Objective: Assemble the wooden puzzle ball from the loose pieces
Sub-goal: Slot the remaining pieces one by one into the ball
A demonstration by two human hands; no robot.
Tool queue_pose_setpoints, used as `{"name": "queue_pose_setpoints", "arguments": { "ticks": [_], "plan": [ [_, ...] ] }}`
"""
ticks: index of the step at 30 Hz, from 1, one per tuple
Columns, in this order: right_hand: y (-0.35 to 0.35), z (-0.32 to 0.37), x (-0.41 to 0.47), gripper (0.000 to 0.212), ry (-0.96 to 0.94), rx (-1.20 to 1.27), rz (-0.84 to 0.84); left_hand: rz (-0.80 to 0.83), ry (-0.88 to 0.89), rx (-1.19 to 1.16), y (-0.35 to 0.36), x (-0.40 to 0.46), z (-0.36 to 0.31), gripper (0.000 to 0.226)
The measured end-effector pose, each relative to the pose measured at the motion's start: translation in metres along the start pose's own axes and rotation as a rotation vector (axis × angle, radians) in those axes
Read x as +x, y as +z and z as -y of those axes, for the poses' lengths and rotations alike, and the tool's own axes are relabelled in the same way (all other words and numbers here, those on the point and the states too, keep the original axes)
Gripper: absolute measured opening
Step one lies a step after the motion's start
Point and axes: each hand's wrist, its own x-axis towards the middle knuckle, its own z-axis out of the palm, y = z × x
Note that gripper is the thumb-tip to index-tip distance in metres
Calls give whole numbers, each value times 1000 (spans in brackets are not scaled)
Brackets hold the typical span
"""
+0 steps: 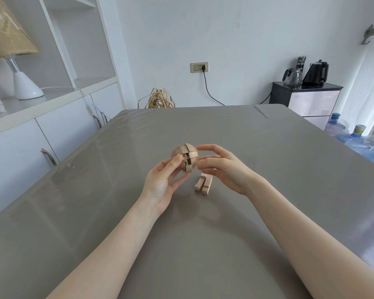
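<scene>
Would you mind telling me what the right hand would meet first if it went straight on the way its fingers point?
Probably the round wooden puzzle ball held by the left hand; the right hand fingertips sit just beside it.

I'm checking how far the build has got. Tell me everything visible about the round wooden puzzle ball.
The pale wooden puzzle ball is made of interlocked curved segments, with an open gap on its near face showing inner notches. It is held above the grey table, gripped by the left hand; the right hand's fingertips sit at its right side.

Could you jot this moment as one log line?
left hand: holds puzzle ball | right hand: open beside ball | loose pieces: on table
</scene>
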Motion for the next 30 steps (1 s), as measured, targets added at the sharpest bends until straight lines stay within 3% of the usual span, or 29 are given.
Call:
{"name": "queue_pose_setpoints", "arguments": {
  "ticks": [5, 9, 14, 23, 30],
  "plan": [
    [-10, -2, -2, 32, -13, -385, -128, -29, -40, -72, 0, 1, 0, 17],
    [-1, -11, -4, 54, 38, -738, -100, -57, -70, -153, 2, 0, -1, 10],
    [10, -14, -8, 67, -30, -911, -86, -44, -71, -163, 2, -1, -2, 8],
    [11, -16, -5, 34, -103, -893, -170, -35, -87, -165, 1, -2, -2, 9],
    [11, -13, -4, 17, -134, -660, -260, -36, -78, -140, 1, -3, -2, 10]
  ]
}}
